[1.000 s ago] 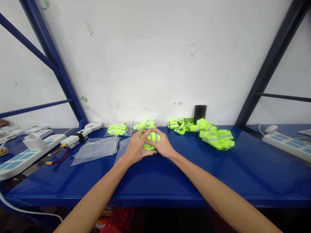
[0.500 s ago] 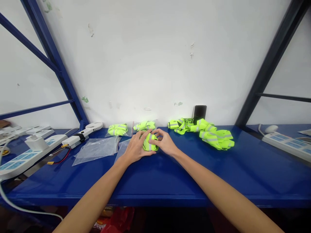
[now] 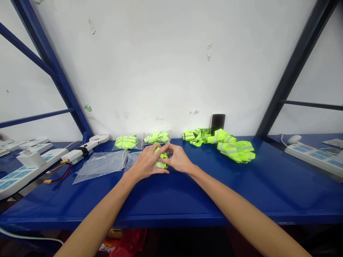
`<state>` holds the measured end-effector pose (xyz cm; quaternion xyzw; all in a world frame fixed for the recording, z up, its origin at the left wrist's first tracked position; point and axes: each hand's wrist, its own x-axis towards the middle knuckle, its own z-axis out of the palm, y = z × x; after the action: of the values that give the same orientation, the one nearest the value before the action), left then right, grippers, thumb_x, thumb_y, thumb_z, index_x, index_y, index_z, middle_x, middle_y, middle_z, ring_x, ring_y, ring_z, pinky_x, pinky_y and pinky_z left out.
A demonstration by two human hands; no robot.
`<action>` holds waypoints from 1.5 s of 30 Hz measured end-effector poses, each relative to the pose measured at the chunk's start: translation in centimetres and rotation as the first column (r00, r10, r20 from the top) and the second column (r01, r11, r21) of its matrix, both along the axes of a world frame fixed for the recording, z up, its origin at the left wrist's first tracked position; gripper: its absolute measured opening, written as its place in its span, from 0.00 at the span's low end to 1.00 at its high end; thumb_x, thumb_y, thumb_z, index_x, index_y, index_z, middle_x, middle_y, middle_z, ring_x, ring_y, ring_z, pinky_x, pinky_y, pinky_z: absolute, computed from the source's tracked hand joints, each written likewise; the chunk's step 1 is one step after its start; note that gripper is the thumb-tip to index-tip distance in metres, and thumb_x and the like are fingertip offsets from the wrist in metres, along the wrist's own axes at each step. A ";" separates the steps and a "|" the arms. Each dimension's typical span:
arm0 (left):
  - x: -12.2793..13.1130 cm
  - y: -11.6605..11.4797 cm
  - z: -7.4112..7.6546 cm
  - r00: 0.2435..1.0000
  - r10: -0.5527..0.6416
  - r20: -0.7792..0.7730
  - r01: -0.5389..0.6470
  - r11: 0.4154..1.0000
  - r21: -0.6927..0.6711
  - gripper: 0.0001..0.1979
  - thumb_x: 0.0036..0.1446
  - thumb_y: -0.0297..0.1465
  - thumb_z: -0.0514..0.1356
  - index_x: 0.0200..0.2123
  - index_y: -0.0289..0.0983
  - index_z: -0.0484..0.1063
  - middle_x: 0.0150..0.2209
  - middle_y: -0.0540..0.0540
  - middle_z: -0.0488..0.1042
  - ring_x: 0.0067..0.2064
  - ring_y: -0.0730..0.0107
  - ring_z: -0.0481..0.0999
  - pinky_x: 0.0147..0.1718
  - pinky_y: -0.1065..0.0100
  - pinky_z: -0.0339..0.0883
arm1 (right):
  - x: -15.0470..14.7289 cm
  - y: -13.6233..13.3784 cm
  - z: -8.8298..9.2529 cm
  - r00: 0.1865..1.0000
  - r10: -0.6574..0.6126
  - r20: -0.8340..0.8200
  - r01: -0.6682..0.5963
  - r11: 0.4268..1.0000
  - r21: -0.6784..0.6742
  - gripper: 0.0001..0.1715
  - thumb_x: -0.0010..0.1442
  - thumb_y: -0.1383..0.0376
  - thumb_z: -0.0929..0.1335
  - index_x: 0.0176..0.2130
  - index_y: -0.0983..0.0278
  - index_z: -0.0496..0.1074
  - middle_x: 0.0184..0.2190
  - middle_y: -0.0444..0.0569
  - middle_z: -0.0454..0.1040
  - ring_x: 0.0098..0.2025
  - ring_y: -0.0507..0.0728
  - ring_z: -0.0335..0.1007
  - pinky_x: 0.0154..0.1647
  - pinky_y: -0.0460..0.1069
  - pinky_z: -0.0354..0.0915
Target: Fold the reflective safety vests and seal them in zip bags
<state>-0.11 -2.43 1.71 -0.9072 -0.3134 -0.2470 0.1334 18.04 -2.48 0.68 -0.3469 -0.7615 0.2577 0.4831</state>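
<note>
My left hand (image 3: 146, 165) and my right hand (image 3: 179, 160) meet at the middle of the blue shelf (image 3: 187, 196), both closed around a small rolled bundle of neon yellow reflective strap (image 3: 160, 161). The bundle rests on the shelf, mostly hidden between my fingers. A clear plastic bag (image 3: 132, 160) lies flat just left of my left hand.
Two bagged strap bundles (image 3: 125, 142) (image 3: 157, 137) sit by the wall. A loose pile of neon straps (image 3: 230, 146) lies at right, with a black phone (image 3: 217, 122) leaning behind. Another clear bag (image 3: 100, 166), a white handheld fan (image 3: 85, 150) and power strips (image 3: 24, 171) (image 3: 313, 157) flank the sides.
My fingers have pressed the strap bundle smaller and tighter; both hands now cover more of it. The view has shifted slightly left and down.
</note>
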 end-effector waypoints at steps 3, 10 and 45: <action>0.1 -0.1 0.2 0.999 -0.006 -0.036 0.007 1.000 0.024 0.49 0.49 0.54 0.61 0.68 0.45 0.43 0.52 0.38 0.67 0.52 0.52 0.69 0.51 0.54 0.63 | -0.4 -0.1 -0.2 0.999 -0.037 0.000 0.037 0.999 -0.003 0.16 0.49 0.63 0.72 0.40 0.66 0.74 0.35 0.49 0.76 0.34 0.56 0.72 0.36 0.49 0.66; 0.0 -0.4 0.3 1.000 0.009 -0.009 -0.009 1.000 0.020 0.47 0.53 0.51 0.60 0.68 0.44 0.39 0.51 0.40 0.69 0.50 0.55 0.71 0.49 0.57 0.64 | -0.6 -0.7 0.1 0.994 -0.057 0.090 0.049 0.995 0.090 0.15 0.54 0.62 0.71 0.42 0.63 0.77 0.38 0.50 0.75 0.38 0.58 0.70 0.40 0.51 0.64; 1.6 -1.0 5.6 0.777 -0.242 0.581 0.347 0.935 -0.074 0.16 0.51 0.34 0.64 0.45 0.36 0.73 0.43 0.41 0.76 0.46 0.61 0.76 0.46 0.60 0.71 | -0.4 1.1 -1.3 0.877 0.061 -0.477 -0.358 0.745 -0.563 0.23 0.56 0.48 0.67 0.32 0.66 0.77 0.25 0.51 0.77 0.22 0.56 0.73 0.22 0.49 0.68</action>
<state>1.50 -3.45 7.27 -0.8394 -0.2130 -0.4924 -0.0865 17.67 -1.36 -0.65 -0.3339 -0.5379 0.6234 0.4587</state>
